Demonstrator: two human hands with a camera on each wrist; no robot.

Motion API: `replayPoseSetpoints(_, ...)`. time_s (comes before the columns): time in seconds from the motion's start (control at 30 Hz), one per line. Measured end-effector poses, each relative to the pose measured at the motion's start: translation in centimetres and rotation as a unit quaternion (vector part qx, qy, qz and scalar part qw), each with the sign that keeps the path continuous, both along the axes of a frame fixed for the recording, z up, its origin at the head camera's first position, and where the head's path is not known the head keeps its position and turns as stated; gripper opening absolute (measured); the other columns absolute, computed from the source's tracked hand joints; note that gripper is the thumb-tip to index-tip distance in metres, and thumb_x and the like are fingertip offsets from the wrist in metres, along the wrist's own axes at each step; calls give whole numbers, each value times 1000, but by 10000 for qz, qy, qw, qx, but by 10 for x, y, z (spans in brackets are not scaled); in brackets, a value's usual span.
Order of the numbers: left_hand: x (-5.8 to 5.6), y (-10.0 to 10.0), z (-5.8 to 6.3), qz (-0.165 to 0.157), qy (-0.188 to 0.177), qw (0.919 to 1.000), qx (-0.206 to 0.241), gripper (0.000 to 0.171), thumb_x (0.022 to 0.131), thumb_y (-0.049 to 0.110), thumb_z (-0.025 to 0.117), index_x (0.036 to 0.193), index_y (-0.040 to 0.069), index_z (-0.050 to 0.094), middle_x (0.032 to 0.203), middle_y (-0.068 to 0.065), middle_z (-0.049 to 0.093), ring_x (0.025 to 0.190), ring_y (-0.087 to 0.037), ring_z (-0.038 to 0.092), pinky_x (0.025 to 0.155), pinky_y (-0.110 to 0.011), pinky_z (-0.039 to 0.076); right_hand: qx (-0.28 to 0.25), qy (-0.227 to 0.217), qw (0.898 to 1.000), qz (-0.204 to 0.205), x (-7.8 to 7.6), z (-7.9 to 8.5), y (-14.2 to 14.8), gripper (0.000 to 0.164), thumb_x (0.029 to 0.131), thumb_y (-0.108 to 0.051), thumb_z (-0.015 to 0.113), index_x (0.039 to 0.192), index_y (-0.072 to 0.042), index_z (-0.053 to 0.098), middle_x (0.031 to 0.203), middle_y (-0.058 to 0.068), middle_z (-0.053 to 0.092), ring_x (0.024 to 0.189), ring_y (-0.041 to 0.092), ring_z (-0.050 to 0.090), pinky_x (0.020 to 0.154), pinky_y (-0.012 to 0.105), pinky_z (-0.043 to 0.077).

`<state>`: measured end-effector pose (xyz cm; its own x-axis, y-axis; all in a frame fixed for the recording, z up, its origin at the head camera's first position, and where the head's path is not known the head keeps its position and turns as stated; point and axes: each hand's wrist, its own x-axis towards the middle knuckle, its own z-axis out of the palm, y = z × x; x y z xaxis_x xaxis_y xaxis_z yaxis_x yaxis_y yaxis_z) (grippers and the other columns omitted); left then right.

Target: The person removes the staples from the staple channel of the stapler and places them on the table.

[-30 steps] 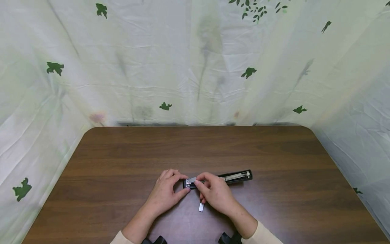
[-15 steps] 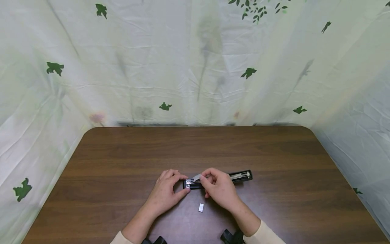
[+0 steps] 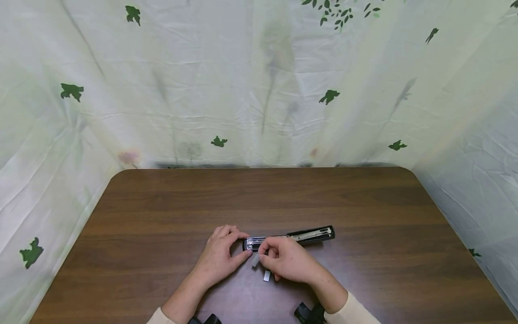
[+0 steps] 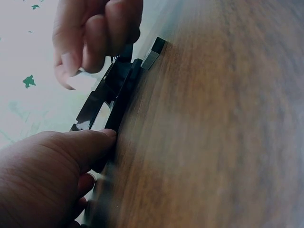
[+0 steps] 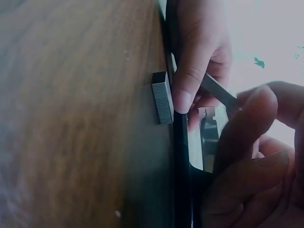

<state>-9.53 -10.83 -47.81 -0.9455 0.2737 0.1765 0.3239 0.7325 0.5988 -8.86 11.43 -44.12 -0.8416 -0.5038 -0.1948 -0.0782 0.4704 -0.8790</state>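
Observation:
A black stapler [image 3: 311, 235] lies opened out on the table, its metal channel showing. My left hand [image 3: 220, 254] grips its left end between thumb and fingers; the left wrist view shows the thumb [image 4: 97, 140] against the stapler's side. Between thumb and forefinger, my right hand [image 3: 289, 258] pinches a strip of staples [image 3: 255, 261], held slanting at the near side of the stapler. The right wrist view shows this strip [image 5: 221, 90] raised near the channel. A short block of staples [image 3: 267, 276] lies on the table just below the right hand, partly covered by it.
The brown wooden table [image 3: 259, 198] reaches back to a pale curtain [image 3: 243, 81] with green leaf prints. Black devices [image 3: 309, 312] sit at both wrists, below the cream sleeves [image 3: 352, 312].
My right hand first drew the strip rightward above the stapler, then brought it left and nearer to me, off the channel. My left hand and the stapler stay in place.

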Motion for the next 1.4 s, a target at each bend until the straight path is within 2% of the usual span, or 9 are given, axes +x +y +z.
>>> replayPoseSetpoints(0.1, 0, 0, -1, 15, 81, 10000, -2, 33, 81, 32, 87, 111, 25, 74, 111, 5, 66, 123, -24, 57, 108, -50, 43, 190, -52, 9995, 260, 1, -3, 0, 14, 98, -20, 65, 85, -24, 65, 50, -9, 53, 39, 8, 52, 43, 21, 35)
replayPoseSetpoints(0.23, 0, 1, -2, 30, 185, 9998, -20, 34, 80, 31, 87, 111, 25, 74, 111, 5, 67, 122, -23, 57, 106, -49, 44, 307, -44, 9983, 488, 1, -4, 1, 14, 98, -20, 64, 85, -23, 66, 46, -9, 51, 35, 7, 51, 43, 21, 38)
replayPoseSetpoints(0.4, 0, 0, -2, 15, 212, 9998, -3, 33, 80, 30, 87, 110, 24, 74, 110, 4, 67, 122, -24, 58, 106, -49, 44, 424, -45, 9968, 670, 3, -4, 1, 13, 98, -20, 63, 86, -23, 66, 46, -10, 50, 34, 6, 49, 45, 23, 43)
replayPoseSetpoints(0.63, 0, 0, -2, 42, 170, 9998, -30, 31, 81, 29, 87, 109, 25, 74, 110, 4, 67, 123, -23, 57, 106, -49, 44, 628, 156, 9943, 852, 3, -5, 0, 14, 97, -20, 63, 84, -22, 67, 43, -13, 46, 32, 1, 45, 46, 22, 43)
replayPoseSetpoints(1.4, 1, 1, -1, 18, 237, 9997, -30, 32, 80, 29, 87, 109, 23, 74, 111, 2, 68, 122, -26, 58, 104, -51, 44, 865, 416, 9935, 605, 0, -5, -1, 10, 99, -20, 65, 90, -20, 69, 45, -12, 50, 33, 3, 49, 45, 22, 41)
